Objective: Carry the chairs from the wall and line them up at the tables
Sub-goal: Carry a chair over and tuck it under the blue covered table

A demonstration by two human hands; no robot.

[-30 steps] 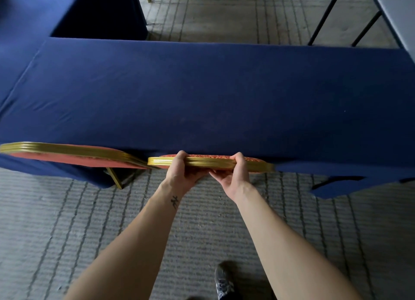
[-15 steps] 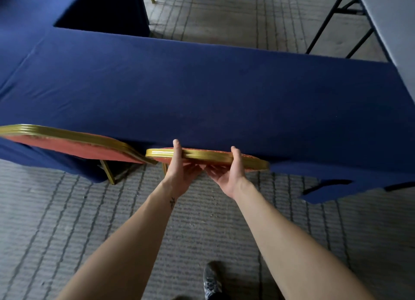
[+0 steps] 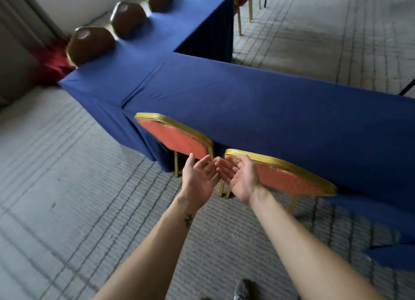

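Chair (image 3: 289,178) under placement: it is standing at the desk (image 3: 292,111), just beyond and to the right of the right grip (image 3: 240,178). Its gold-framed orange back is sitting against the blue cloth edge.

Head view, only view.
- Both grips are hanging open, palms turned up and fingers loose, holding nothing. The left grip (image 3: 197,178) is hovering close beside the right one, fingertips nearly meeting.
- Change: half a second ago both grips were clasping the top rail of this chair; they are now letting it stand alone. The right grip is overlapping the chair's near corner in the picture, and I cannot tell whether skin is still brushing the frame.
- The neighbouring chair (image 3: 173,138) is standing just ahead of the left grip, also backed against the desk. The two frames are sitting near each other with a narrow gap.
- The camera is now swinging left, taking in a second desk (image 3: 139,75) well beyond the grips, with three dark chair backs (image 3: 89,44) lined up behind it.
- A shoe (image 3: 242,290) is showing on the carpet (image 3: 67,187) well below the grips, toward the wearer.

Judgement: this chair is reading as delivered, and the row on this side is counting two. The long stretch of desk to the right of the grips is still lacking chairs, so the task is looking partly done. The next step is likely going back for another chair. Risk: the two backs are angling slightly differently, so the row may be needing a small straightening.
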